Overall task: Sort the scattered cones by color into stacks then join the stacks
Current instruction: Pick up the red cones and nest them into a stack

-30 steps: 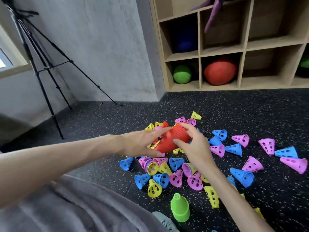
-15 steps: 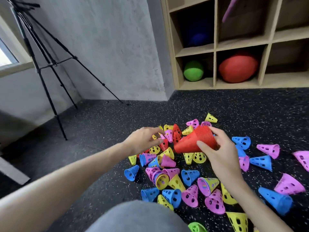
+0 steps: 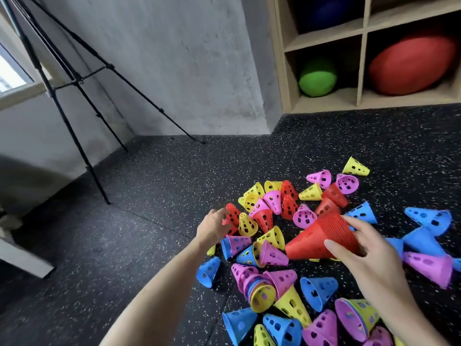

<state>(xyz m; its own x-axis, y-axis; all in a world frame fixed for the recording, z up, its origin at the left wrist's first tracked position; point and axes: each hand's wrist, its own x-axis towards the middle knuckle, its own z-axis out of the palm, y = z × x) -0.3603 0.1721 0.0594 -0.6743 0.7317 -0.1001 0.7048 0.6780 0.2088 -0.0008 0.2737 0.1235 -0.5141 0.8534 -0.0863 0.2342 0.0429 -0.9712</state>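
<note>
Small perforated cones in yellow, pink, blue and red lie scattered on the dark speckled floor [image 3: 149,221]. My right hand [image 3: 369,258] grips a nested stack of red cones [image 3: 321,238] by its wide end, tip pointing left, held just above the pile. My left hand [image 3: 214,226] reaches to the pile's left edge, fingers extended onto a loose red cone [image 3: 233,214] beside a yellow cone [image 3: 247,222]. More loose red cones [image 3: 289,198] lie further back. A mixed pink, blue and yellow nested clump [image 3: 259,288] lies in front.
A black tripod [image 3: 74,81] stands at the back left against the grey wall. A wooden cubby shelf [image 3: 359,53] at the back right holds a green ball [image 3: 318,78] and a red ball [image 3: 411,62]. Bare floor lies left of the pile.
My left hand has let go of the red stack and moved left to the loose red cone at the pile's edge. My right hand keeps the stack. The view has shifted left and closer.
</note>
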